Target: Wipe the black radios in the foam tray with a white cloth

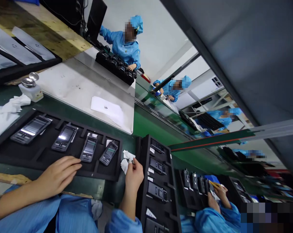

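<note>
My left hand (61, 173) lies with its fingers extended over the front edge of a black foam tray (20, 157), its fingertips beside a handheld device (89, 148). Several such devices with lit screens sit in the tray's slots, among them a tilted one (109, 153) at the right end. Just right of this tray, my right hand (134, 173) pinches a crumpled white tissue (128, 155) between thumb and fingers. A second tissue piece (124, 165) touches the fingers on their left.
Another black tray (143, 194) with devices stands close on the right. A pump bottle (31, 88) and crumpled tissue (15, 104) are at the left. Beyond lies a white sheet (107, 109) on a pale board (64, 81). Co-workers in blue sit farther off and at the right.
</note>
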Tool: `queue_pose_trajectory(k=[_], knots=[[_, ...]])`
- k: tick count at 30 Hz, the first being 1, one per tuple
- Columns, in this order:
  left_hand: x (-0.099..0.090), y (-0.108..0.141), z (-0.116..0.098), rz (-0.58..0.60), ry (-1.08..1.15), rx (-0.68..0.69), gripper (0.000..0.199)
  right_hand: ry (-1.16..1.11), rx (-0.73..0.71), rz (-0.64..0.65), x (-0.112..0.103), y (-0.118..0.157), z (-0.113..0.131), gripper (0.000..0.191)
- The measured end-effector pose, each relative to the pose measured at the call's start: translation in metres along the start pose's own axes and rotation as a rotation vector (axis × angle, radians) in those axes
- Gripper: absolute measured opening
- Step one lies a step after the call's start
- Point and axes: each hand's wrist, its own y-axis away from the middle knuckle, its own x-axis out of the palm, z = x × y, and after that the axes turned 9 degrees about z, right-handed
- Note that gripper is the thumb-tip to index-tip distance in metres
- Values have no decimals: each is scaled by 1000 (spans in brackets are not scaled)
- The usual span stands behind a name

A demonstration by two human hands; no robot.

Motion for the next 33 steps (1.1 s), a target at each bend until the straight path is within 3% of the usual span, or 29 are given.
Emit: queue_pose_trajectory(k=[2,5,10,15,19,21,26,33], knots=[[8,-18,-12,73,-31,106,37,110,-27,-17,7,-25,-2,42],[26,-46,-29,177,-82,134,50,159,-50,14,20,-49,-9,32],[51,-71,-43,275,-159,129,79,193,-114,31,18,-58,-23,30],[62,-74,-48,268,-181,251,72,135,-280,37,11,-52,-3,39],[71,-78,-52,274,-235,315,72,127,-504,249,41,-47,33,35],[76,-79,-52,254,-260,305,59,152,-561,322,54,-39,41,38],[86,-76,-48,222,-246,307,37,223,-619,358,54,-16,32,34],[84,-79,-45,225,-266,333,36,247,-684,323,56,-30,36,34]])
